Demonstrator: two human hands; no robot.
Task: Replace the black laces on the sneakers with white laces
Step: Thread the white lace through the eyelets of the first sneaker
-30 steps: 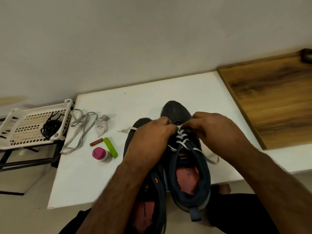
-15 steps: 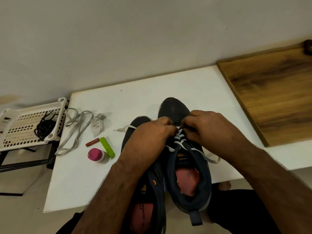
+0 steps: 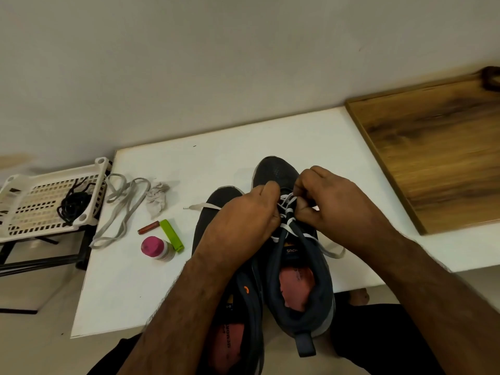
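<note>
Two dark sneakers stand side by side on the white table [image 3: 243, 147], heels toward me. The right sneaker [image 3: 300, 272] carries a white lace [image 3: 286, 227] through its lower eyelets. My left hand [image 3: 243, 217] and my right hand [image 3: 338, 201] both have curled fingers pinching this lace near the toe end. One loose end [image 3: 200, 206] trails left and another loops off to the right. The left sneaker [image 3: 219, 212] lies mostly under my left forearm. A second white lace [image 3: 121, 209] lies loose on the table's left. A black lace [image 3: 73, 205] sits in the white basket [image 3: 19, 220].
A crumpled cloth [image 3: 157, 197], a small red tube [image 3: 147, 228], a green clip [image 3: 171, 235] and a pink-capped bottle [image 3: 157, 248] lie left of the sneakers. A wooden board [image 3: 433, 152] covers the table's right side. The basket stands on a dark rack beyond the table's left edge.
My right hand has shifted slightly, its fingers working the lace at the toe end. My left hand keeps its hold. The sneakers stay in place.
</note>
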